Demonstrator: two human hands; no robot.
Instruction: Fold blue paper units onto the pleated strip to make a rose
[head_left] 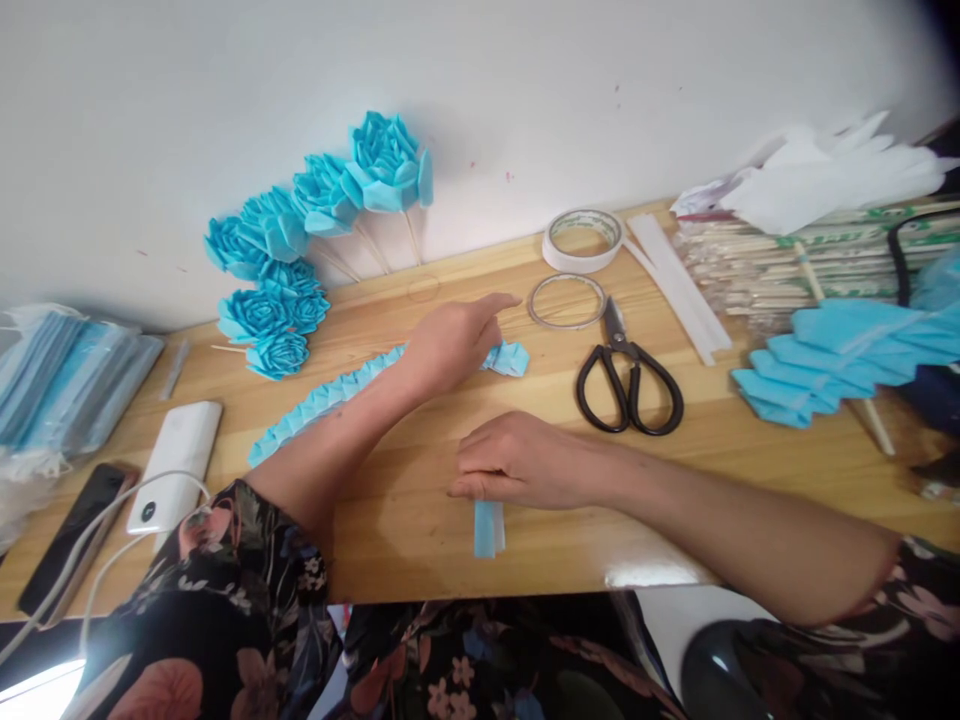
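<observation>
A long blue pleated strip point(326, 405) lies slantwise on the wooden table. My left hand point(454, 345) is over its right part, with the index finger stretched out to the right and the other fingers curled down at the strip; the strip's end shows just past them. Nearer to me, my right hand point(525, 460) is closed. From under its fingers comes a short flat blue-and-white strip point(487, 530), its upper part hidden by the hand.
Black-handled scissors point(628, 375), a tape roll point(583, 240) and a thin ring point(566, 302) lie behind my right hand. Several blue fabric flowers point(386, 165) rest at the wall. A power bank point(174, 465) and a phone point(71, 535) lie left; a blue pleated bundle point(832, 360) is right.
</observation>
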